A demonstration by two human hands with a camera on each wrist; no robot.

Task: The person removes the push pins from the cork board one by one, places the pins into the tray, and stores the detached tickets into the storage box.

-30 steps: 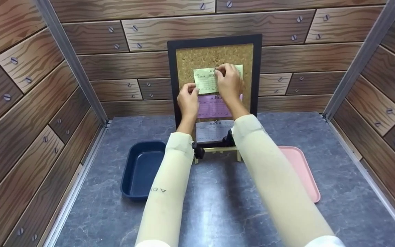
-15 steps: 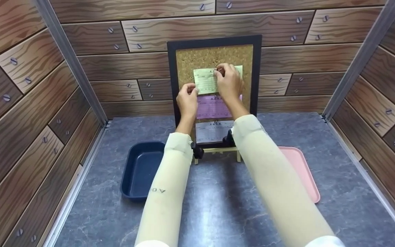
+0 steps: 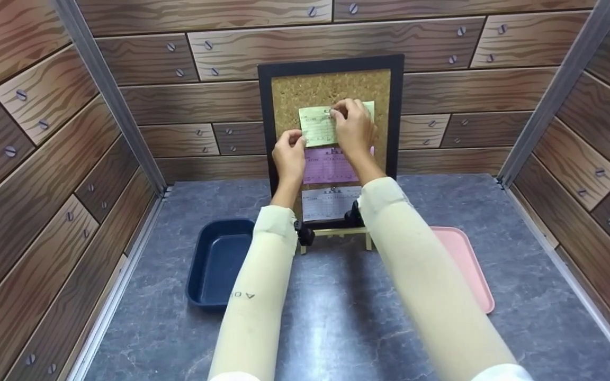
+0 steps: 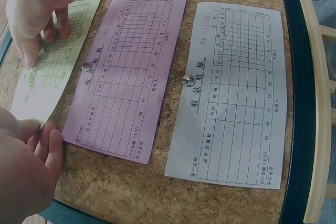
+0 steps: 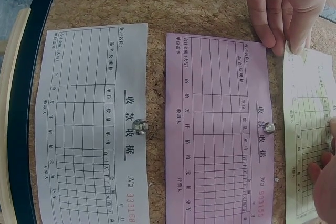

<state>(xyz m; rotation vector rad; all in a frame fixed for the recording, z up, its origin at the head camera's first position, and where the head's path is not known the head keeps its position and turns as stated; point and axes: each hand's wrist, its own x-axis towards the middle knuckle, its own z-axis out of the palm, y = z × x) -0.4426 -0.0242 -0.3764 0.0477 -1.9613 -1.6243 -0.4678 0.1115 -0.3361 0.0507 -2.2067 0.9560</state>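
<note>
The right grip (image 3: 355,125) hid part of the green slip (image 3: 316,128); the left sleeve (image 3: 257,312) covered some of the blue tray (image 3: 223,270), the right sleeve (image 3: 421,280) some of the pink tray (image 3: 472,270).

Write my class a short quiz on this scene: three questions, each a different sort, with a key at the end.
1. True or false: on the board, the purple sheet lies between the green sheet and the white sheet.
2. Multiple choice: which sheet are the left hand and right hand at?
A) White
B) Purple
C) Green
3. Fill in: in the head view, the blue tray sits to the ____ of the pink tray.

Key: 1. True. 2. C. 3. Left.
</note>
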